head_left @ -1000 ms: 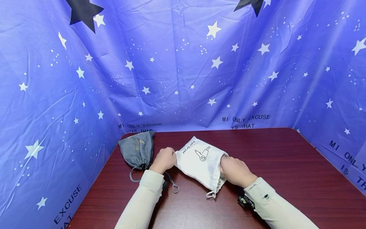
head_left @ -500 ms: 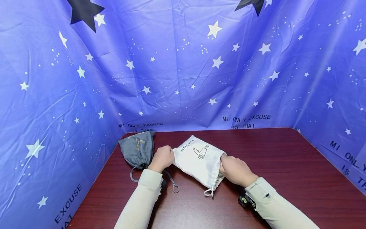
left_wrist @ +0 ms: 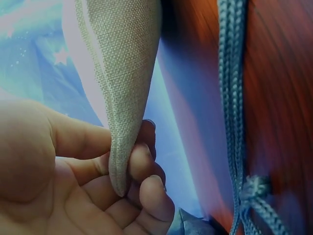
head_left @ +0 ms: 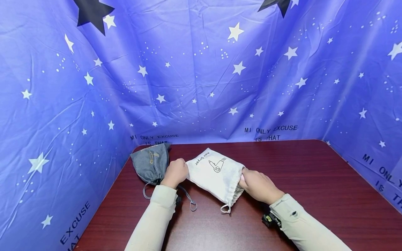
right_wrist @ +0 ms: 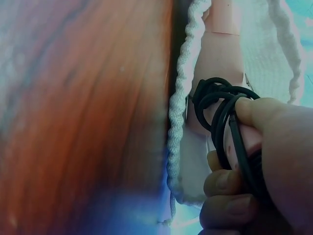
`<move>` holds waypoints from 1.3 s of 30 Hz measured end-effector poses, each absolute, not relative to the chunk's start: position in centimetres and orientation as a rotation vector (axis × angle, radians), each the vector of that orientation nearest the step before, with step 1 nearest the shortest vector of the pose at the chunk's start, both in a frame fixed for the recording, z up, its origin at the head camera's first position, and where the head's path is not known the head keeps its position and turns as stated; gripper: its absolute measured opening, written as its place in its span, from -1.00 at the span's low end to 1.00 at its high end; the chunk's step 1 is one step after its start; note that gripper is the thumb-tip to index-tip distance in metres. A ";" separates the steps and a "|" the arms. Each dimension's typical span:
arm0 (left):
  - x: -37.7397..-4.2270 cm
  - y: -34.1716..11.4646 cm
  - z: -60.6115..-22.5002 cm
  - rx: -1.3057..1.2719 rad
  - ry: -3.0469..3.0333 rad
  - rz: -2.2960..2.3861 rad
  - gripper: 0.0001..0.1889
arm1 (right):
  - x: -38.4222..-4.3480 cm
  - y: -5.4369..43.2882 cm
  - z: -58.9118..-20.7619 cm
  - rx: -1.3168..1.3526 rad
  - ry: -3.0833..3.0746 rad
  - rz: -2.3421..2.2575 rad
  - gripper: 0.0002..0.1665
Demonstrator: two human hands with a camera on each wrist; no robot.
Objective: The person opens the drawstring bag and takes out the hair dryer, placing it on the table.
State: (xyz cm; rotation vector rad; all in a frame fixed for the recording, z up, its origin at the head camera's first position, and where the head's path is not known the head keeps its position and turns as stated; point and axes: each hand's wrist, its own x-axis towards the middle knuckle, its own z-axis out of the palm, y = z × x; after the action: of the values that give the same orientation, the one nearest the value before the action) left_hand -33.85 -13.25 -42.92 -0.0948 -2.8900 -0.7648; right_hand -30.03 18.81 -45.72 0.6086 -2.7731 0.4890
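A white drawstring bag (head_left: 213, 174) printed "Hair Dryer" lies slanted between the hands, its gathered mouth toward the right hand. The left hand (head_left: 176, 172) pinches its closed bottom corner; in the left wrist view, thumb and curled fingers grip the cloth (left_wrist: 120, 83). At the mouth is the right hand (head_left: 260, 185), its fingertips inside. In the right wrist view that hand (right_wrist: 264, 156) grips the handle of a pink hair dryer (right_wrist: 217, 63), with a black cord (right_wrist: 225, 115) wound round the handle. The dryer's front part is hidden in the bag.
A grey drawstring bag (head_left: 152, 162) with a yellow dryer print lies at the back left, just beyond the left hand. Its grey cord (head_left: 190, 200) trails under the left wrist. The dark red table (head_left: 314, 174) ends at a starry blue curtain (head_left: 194, 69).
The left hand and the white bag have shifted a little to the left. The right hand has hardly moved, and more of its thumb side shows at the bag's mouth.
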 end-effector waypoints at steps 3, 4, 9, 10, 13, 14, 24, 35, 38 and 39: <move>-33.9 -13.4 -42.9 -0.074 -2.883 -0.763 -0.64 | -30.1 18.8 -45.7 0.635 -2.759 0.499 -0.71; -33.9 -13.4 -42.9 -0.068 -2.881 -0.768 -0.64 | -30.1 18.9 -45.7 0.643 -2.757 0.503 -0.71; -34.1 -13.6 -43.0 -0.053 -2.867 -0.773 -0.64 | -30.2 18.9 -45.9 0.656 -2.733 0.517 -0.74; -34.1 -13.7 -43.1 -0.051 -2.864 -0.768 -0.64 | -30.3 18.9 -45.9 0.657 -2.728 0.514 -0.76; -34.3 -13.8 -43.3 -0.046 -2.837 -0.743 -0.65 | -30.3 19.0 -45.9 0.655 -2.716 0.505 -0.79; -34.3 -13.9 -43.3 -0.045 -2.829 -0.737 -0.65 | -30.3 19.0 -45.9 0.654 -2.716 0.504 -0.78; -34.5 -14.3 -43.5 -0.030 -2.808 -0.712 -0.66 | -30.5 19.3 -46.0 0.680 -2.733 0.519 -0.68; -34.4 -14.6 -43.3 -0.020 -2.794 -0.696 -0.67 | -30.6 19.7 -46.0 0.692 -2.758 0.535 -0.56; -34.3 -14.6 -43.3 -0.016 -2.801 -0.693 -0.66 | -30.6 19.7 -46.0 0.691 -2.764 0.545 -0.58; -34.3 -14.6 -43.3 -0.014 -2.803 -0.693 -0.66 | -30.6 19.7 -46.0 0.693 -2.763 0.545 -0.58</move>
State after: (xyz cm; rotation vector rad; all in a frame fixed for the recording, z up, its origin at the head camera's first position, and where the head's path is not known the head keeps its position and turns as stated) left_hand -34.35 -14.61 -43.28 -0.0145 -2.8030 -0.6926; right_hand -30.61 19.73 -45.98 0.6930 -2.7635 0.5446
